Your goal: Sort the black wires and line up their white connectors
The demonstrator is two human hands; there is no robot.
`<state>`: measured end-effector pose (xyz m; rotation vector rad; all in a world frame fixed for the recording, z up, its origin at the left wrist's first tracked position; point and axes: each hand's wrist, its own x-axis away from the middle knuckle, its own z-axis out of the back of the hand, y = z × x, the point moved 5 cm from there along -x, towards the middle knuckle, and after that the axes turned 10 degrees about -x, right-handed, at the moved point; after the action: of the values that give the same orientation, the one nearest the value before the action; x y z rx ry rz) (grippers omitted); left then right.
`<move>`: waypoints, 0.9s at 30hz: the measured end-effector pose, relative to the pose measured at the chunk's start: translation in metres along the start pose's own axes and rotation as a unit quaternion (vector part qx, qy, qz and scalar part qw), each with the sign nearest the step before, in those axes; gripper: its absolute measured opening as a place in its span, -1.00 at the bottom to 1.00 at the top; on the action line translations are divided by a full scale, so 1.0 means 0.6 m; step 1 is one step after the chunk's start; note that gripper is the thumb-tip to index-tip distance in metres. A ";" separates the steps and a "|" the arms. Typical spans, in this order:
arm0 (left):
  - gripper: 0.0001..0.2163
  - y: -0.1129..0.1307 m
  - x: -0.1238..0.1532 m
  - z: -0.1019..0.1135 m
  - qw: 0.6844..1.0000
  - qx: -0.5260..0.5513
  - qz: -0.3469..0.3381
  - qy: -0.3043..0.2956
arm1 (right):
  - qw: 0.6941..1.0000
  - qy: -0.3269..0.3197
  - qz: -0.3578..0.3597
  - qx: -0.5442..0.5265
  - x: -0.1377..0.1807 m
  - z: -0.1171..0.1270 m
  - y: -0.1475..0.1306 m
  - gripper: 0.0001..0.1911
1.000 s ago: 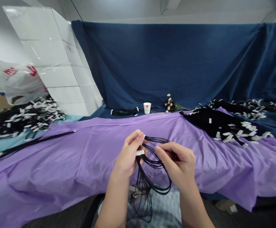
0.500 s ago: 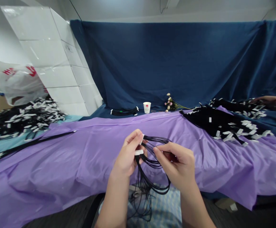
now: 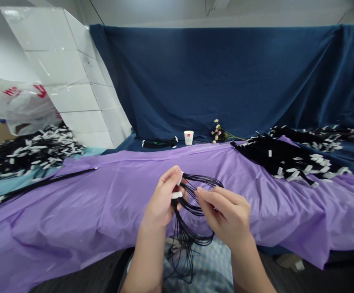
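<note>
My left hand [image 3: 161, 200] is closed on the end of a bundle of thin black wires [image 3: 192, 237]. Two white connectors [image 3: 177, 195] show at its thumb and fingers. From there the wires loop to the right, and loose ends dangle below over my lap. On the right, my right hand [image 3: 229, 212] is closed in a pinch among the looped wires, its thumb and fingertips at one thin strand. Its palm side and part of the loops are hidden behind the fingers. Both hands are raised in front of the purple cloth [image 3: 128, 195].
Piles of black wires with white connectors lie at the left [image 3: 33, 152] and right [image 3: 286, 158]. At the back stand a paper cup [image 3: 188, 138] and artificial flowers [image 3: 218, 132], beside a short wire bundle [image 3: 160, 143]. White boxes [image 3: 82, 114] are stacked at the left.
My right hand has shifted slightly, its fingers curling closer together at the wires. Another person's hand at the far right has gone out of view.
</note>
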<state>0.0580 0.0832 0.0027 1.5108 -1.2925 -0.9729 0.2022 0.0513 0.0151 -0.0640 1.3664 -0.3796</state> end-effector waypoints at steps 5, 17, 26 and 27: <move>-0.62 -0.003 0.000 0.000 1.000 0.001 0.006 -0.008 | 1.000 -0.005 0.003 0.006 0.000 -0.002 0.001 -0.84; -0.65 -0.010 -0.010 0.005 0.999 -0.018 0.030 0.012 | 0.990 0.007 0.093 0.102 0.003 -0.014 0.008 -0.81; -0.68 -0.011 -0.017 0.004 0.999 -0.035 0.032 -0.010 | 0.997 0.002 0.017 0.070 0.006 -0.023 0.026 -0.82; -0.68 -0.011 -0.017 0.004 0.999 -0.036 0.034 -0.012 | 0.997 0.001 0.014 0.072 0.006 -0.023 0.026 -0.81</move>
<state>0.0563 0.0932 -0.0040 1.3952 -1.3041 -0.9867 0.1929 0.0673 0.0049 0.0742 1.3360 -0.4535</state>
